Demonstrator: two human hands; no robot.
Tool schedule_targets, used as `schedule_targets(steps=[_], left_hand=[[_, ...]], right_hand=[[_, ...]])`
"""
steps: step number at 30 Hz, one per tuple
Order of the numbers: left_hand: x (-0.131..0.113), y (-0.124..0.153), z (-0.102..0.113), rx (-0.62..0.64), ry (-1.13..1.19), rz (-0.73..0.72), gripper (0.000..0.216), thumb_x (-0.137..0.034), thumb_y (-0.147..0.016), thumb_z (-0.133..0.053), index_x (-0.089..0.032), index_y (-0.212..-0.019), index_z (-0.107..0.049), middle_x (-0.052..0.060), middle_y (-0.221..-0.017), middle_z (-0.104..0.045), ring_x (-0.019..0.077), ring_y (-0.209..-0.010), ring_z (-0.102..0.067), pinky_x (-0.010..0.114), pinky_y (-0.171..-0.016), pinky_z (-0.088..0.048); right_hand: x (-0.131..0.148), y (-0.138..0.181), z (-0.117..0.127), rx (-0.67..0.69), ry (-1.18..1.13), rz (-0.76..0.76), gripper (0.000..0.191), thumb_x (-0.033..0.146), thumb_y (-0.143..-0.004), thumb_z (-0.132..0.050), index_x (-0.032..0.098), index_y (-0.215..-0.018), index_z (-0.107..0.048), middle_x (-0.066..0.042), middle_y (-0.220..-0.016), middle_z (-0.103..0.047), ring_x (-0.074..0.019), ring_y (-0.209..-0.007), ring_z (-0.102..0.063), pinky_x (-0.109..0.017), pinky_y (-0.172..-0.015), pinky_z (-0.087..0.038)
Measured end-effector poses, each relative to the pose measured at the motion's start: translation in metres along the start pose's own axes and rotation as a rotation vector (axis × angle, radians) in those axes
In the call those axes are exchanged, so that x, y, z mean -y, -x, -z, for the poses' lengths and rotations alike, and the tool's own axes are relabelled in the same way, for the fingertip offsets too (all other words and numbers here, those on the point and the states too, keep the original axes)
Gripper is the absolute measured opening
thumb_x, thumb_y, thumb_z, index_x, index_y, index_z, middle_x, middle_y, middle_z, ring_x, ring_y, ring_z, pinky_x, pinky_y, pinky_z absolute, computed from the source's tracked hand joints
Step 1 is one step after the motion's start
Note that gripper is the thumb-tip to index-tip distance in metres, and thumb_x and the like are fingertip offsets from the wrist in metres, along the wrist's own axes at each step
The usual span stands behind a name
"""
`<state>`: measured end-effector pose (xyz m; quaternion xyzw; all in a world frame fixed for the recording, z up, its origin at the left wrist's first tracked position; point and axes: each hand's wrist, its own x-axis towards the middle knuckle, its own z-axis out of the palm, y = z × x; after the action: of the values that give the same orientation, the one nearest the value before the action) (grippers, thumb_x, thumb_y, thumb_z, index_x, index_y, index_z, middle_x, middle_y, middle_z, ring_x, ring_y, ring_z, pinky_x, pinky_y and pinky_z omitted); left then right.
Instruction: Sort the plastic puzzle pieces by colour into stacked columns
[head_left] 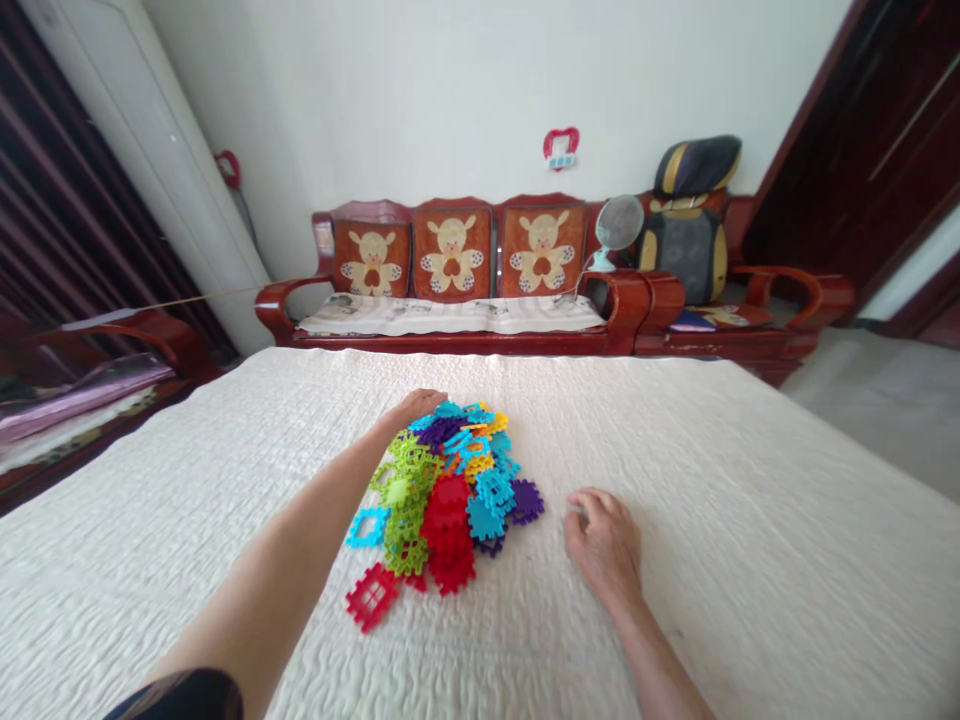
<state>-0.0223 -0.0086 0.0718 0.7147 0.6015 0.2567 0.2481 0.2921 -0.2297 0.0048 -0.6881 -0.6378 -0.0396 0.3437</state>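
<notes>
One white quilted cover [750, 480] spreads beneath the pile of plastic tiles [450, 500]; beyond the pile stands one sofa [450, 343] with three animal cushions [453, 255]. The left hand [421, 404], arm outstretched, lies at the pile's far end, its grip too hidden to tell; the right hand [606, 540], fingers loosely curled, thumb slightly apart, rests to the pile's right. One red tile [367, 599] lies at its near left.
</notes>
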Motion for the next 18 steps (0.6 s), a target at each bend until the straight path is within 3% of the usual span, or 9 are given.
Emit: schedule_targets(steps=[4, 8, 12, 15, 18], left_hand=[[0.01, 0.008, 0.023, 0.013, 0.109, -0.009, 0.053, -0.053, -0.085, -0.04, -0.013, -0.099, -0.072, 0.008, -0.092, -0.075, 0.0178, -0.079, -0.069, 0.028, -0.078, -0.052], [0.035, 0.023, 0.04, -0.147, 0.12, 0.08, 0.056, -0.052, -0.085, -0.036, -0.009, -0.096, -0.071, 0.011, -0.096, -0.074, 0.0202, -0.09, -0.067, 0.029, -0.081, -0.05], [0.058, 0.046, 0.033, -0.25, 0.079, 0.167, 0.044, -0.049, -0.081, -0.045, -0.015, -0.091, -0.072, 0.005, -0.09, -0.074, 0.0243, -0.101, -0.063, 0.031, -0.086, -0.048], [0.058, 0.061, 0.02, -0.235, 0.089, 0.152, 0.044, -0.049, -0.081, -0.047, -0.016, -0.095, -0.072, 0.005, -0.098, -0.074, 0.0251, -0.108, -0.062, 0.031, -0.091, -0.046], [0.049, 0.074, 0.014, -0.179, 0.149, 0.093, 0.056, -0.056, -0.083, -0.042, -0.016, -0.113, -0.067, 0.007, -0.114, -0.071, 0.0231, -0.115, -0.06, 0.03, -0.097, -0.045]], right_hand=[[-0.001, -0.001, -0.001, -0.001, 0.007, 0.015, 0.021, 0.017, -0.079, -0.049, 0.019, -0.089, -0.067, -0.007, -0.102, -0.066, -0.0219, -0.097, -0.056, -0.035, -0.088, -0.038], [-0.005, -0.001, -0.003, 0.005, 0.019, 0.017, 0.021, 0.018, -0.078, -0.049, 0.019, -0.089, -0.068, -0.007, -0.102, -0.066, -0.0219, -0.096, -0.056, -0.034, -0.087, -0.038], [-0.006, -0.001, -0.005, -0.003, 0.019, 0.017, 0.021, 0.018, -0.078, -0.049, 0.019, -0.089, -0.068, -0.006, -0.103, -0.066, -0.0213, -0.097, -0.056, -0.033, -0.087, -0.037], [-0.004, -0.002, -0.004, 0.0, 0.018, -0.005, 0.021, 0.018, -0.078, -0.05, 0.019, -0.089, -0.068, -0.006, -0.103, -0.066, -0.0212, -0.097, -0.056, -0.033, -0.087, -0.037], [-0.001, -0.002, -0.002, 0.02, 0.02, -0.031, 0.021, 0.017, -0.078, -0.051, 0.019, -0.09, -0.069, -0.007, -0.104, -0.066, -0.0209, -0.098, -0.055, -0.032, -0.087, -0.036]])
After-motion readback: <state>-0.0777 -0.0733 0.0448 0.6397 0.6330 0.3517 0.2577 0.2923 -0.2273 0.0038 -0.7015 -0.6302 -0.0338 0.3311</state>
